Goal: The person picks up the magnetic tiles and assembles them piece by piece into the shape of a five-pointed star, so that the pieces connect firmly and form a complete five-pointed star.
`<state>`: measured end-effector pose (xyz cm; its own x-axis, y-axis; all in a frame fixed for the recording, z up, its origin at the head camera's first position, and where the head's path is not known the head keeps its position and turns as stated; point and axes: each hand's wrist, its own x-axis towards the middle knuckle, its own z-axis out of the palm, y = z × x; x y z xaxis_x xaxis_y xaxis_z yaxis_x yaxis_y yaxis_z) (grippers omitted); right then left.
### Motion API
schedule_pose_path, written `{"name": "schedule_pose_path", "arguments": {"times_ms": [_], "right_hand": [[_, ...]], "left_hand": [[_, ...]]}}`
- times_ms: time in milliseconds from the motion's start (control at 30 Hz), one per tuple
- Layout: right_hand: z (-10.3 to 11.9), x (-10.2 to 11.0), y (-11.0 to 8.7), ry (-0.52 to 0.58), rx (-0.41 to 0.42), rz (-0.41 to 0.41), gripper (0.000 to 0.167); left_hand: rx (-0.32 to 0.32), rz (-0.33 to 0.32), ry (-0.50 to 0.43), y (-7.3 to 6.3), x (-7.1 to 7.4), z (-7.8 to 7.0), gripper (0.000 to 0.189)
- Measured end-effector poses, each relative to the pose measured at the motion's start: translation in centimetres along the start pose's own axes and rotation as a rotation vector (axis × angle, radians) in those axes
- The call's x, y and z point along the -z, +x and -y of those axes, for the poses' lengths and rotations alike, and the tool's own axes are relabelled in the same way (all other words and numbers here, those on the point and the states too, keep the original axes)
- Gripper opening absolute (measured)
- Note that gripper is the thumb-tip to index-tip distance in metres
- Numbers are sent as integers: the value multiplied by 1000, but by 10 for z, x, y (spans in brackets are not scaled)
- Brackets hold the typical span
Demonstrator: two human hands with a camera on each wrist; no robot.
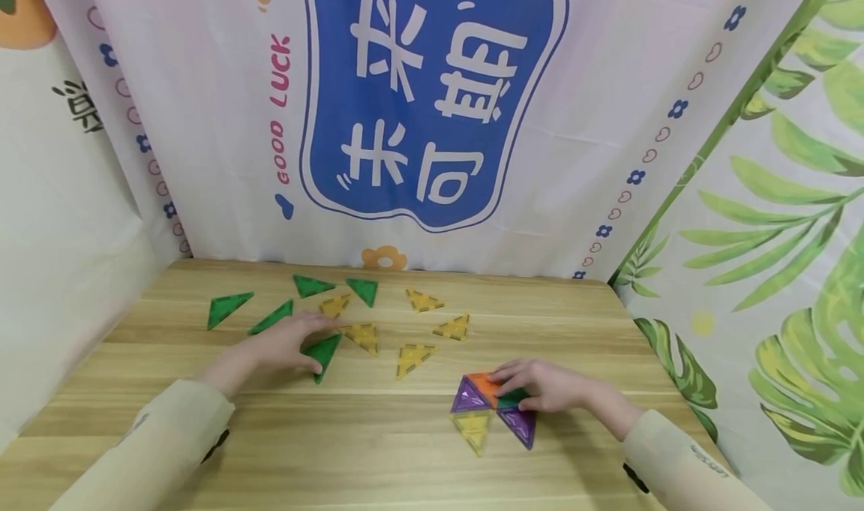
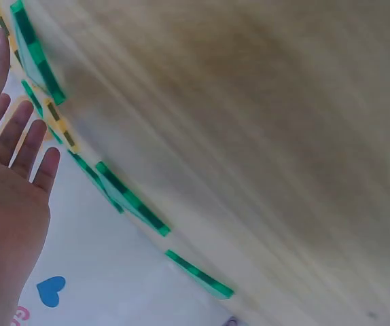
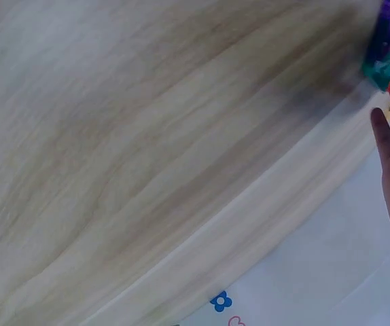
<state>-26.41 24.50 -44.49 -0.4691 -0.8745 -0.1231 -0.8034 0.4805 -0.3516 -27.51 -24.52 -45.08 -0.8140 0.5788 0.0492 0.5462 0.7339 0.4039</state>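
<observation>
My left hand (image 1: 280,344) reaches over the left part of the table, its thumb at the lower corner of a green triangular tile (image 1: 327,353). In the left wrist view the fingers of that hand (image 2: 8,190) look extended. My right hand (image 1: 550,386) rests its fingertips on a cluster of translucent triangles. An orange tile (image 1: 482,386) and a partly covered green tile (image 1: 511,399) lie under or beside the fingers. Around them sit a purple tile (image 1: 469,397), a second purple tile (image 1: 520,426) and a yellow tile (image 1: 474,428).
Several loose yellow triangles, one (image 1: 415,358) near the middle, lie between the hands. More green triangles, including one (image 1: 228,308) at far left, lie behind the left hand. A printed cloth (image 1: 607,68) hangs at the wooden table's (image 1: 324,451) back edge.
</observation>
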Motion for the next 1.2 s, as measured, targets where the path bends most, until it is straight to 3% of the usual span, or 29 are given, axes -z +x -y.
{"name": "schedule_pose_path", "arguments": {"times_ms": [233, 567, 733, 967, 1200], "right_hand": [[3, 8, 15, 38, -77, -64, 23], [31, 10, 74, 6, -91, -273, 32], [39, 10, 98, 3, -79, -313, 34], [40, 7, 129, -42, -42, -263, 41], [34, 6, 153, -21, -87, -137, 47]], "left_hand": [[20, -5, -28, -6, -8, 7, 69], [24, 7, -59, -5, -11, 6, 69], [28, 10, -85, -7, -9, 2, 69], [8, 11, -136, -9, -9, 1, 70], [27, 35, -130, -9, -12, -3, 68]]}}
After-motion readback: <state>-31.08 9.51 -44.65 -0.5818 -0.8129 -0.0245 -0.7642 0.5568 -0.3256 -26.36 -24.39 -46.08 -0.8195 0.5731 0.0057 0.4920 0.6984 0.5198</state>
